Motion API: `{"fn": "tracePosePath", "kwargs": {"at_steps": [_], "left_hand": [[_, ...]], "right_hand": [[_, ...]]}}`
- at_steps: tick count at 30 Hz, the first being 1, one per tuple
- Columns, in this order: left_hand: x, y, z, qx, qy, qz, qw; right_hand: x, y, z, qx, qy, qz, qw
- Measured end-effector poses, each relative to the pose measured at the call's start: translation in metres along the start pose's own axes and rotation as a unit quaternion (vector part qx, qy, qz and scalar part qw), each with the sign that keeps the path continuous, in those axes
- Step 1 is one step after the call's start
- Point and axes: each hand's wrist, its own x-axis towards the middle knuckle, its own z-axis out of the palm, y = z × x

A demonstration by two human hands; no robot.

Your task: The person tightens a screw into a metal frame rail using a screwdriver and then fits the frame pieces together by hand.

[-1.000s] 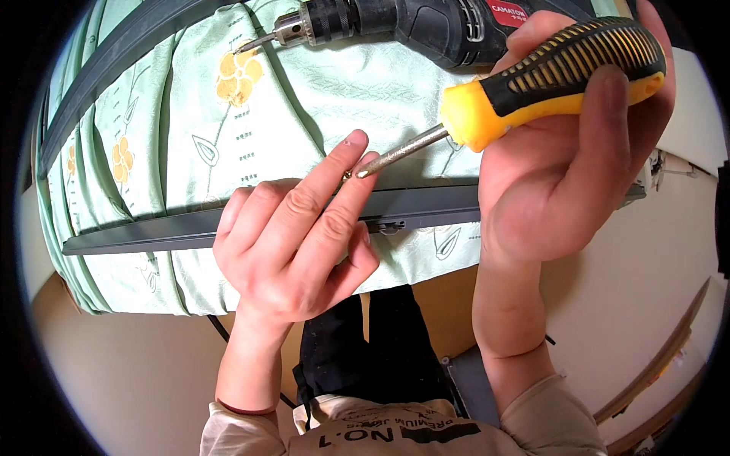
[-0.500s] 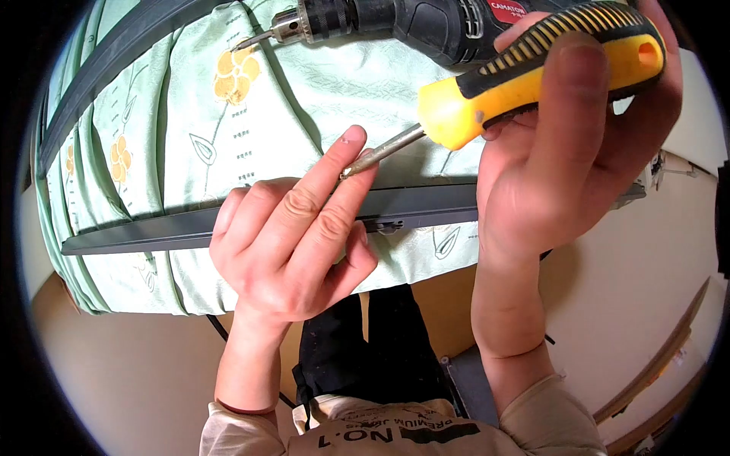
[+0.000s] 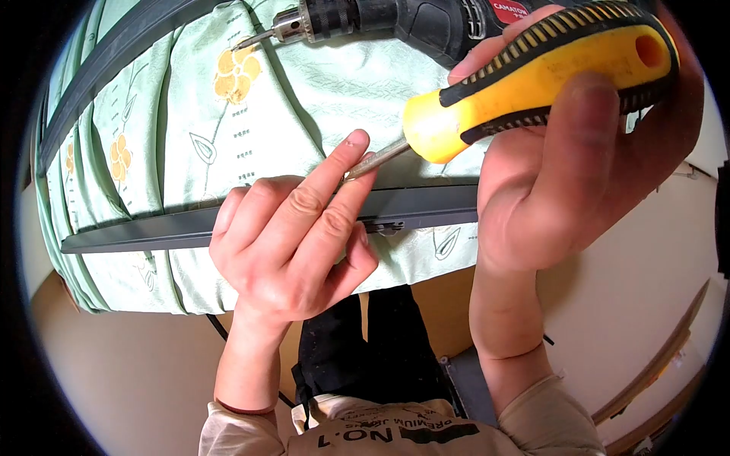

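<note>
A yellow-and-black screwdriver slants down to the left, its handle wrapped by the fingers and thumb of my right hand. Its metal shaft ends between the index and middle fingers of my left hand, which close around the tip. Whatever the tip touches is too small or hidden to make out. Beneath my left hand runs a long dark grey strip, partly covered by the hand, with a small fitting on its near edge.
A black power drill with a bit in its chuck lies at the far side. Another dark grey curved strip crosses the upper left. Both rest on a light green flowered cloth with folds at the left.
My right hand has turned the screwdriver handle about its axis and shifted slightly, with the handle now nearer the camera. My left hand stays almost in place, with the tip still between its fingers.
</note>
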Motion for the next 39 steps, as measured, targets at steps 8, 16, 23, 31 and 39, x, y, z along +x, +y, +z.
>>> {"fn": "tracePosePath", "kwargs": {"at_steps": [8, 16, 23, 31, 39], "left_hand": [[0.0017, -0.0006, 0.0010, 0.005, 0.002, 0.003, 1.000], [-0.0002, -0.0021, 0.0050, 0.000, 0.016, 0.001, 1.000], [0.0003, -0.0037, 0.0041, -0.004, 0.021, 0.013, 1.000], [0.0006, -0.0033, 0.0035, -0.005, 0.021, 0.014, 1.000], [0.0002, -0.0033, 0.0030, -0.003, 0.015, 0.012, 1.000]], "right_hand": [[-0.0007, -0.0005, 0.0007, 0.001, -0.002, 0.001, 1.000], [-0.0008, 0.0010, 0.0011, 0.005, -0.002, 0.001, 1.000], [-0.0006, 0.0046, 0.0011, 0.007, 0.004, 0.006, 1.000], [-0.0008, 0.0063, 0.0003, 0.011, 0.003, 0.008, 1.000], [-0.0005, 0.0069, -0.0011, 0.014, 0.004, 0.011, 1.000]]}}
